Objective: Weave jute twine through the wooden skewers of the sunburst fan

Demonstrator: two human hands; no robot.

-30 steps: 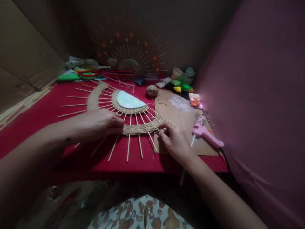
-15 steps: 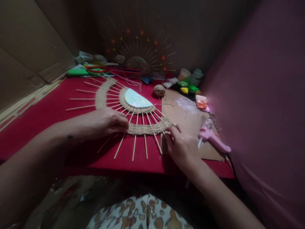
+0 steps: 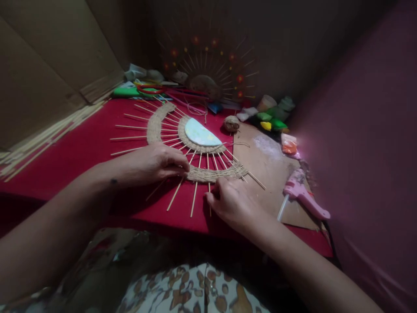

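Note:
A half-round woven piece [image 3: 156, 127] lies on the red table, with thin sticks fanning out through an inner and an outer band of twine. At its centre sits a pale blue half disc [image 3: 200, 132]. My left hand [image 3: 167, 161] is closed on the outer band near its middle, covering part of the weave and sticks. Along the band's lower edge, my right hand [image 3: 235, 200] has its fingers curled, thumb and forefinger at one protruding stick [image 3: 210, 188]. A loose twine end [image 3: 239, 144] trails from the inner band.
A twine ball [image 3: 231, 124] rests beside a cardboard sheet [image 3: 257, 169]. On the sheet's right lies a pink glue gun [image 3: 304, 193]. Packets [image 3: 272, 122], red scissors handles [image 3: 150, 89] and a flowered stick fan [image 3: 203, 84] are at the back. Spare sticks [image 3: 48, 134] line the left.
My right hand has moved left along the outer band, from its right end to a stick nearer the middle. My left hand keeps its grip. The whole view has shifted, with things appearing farther right.

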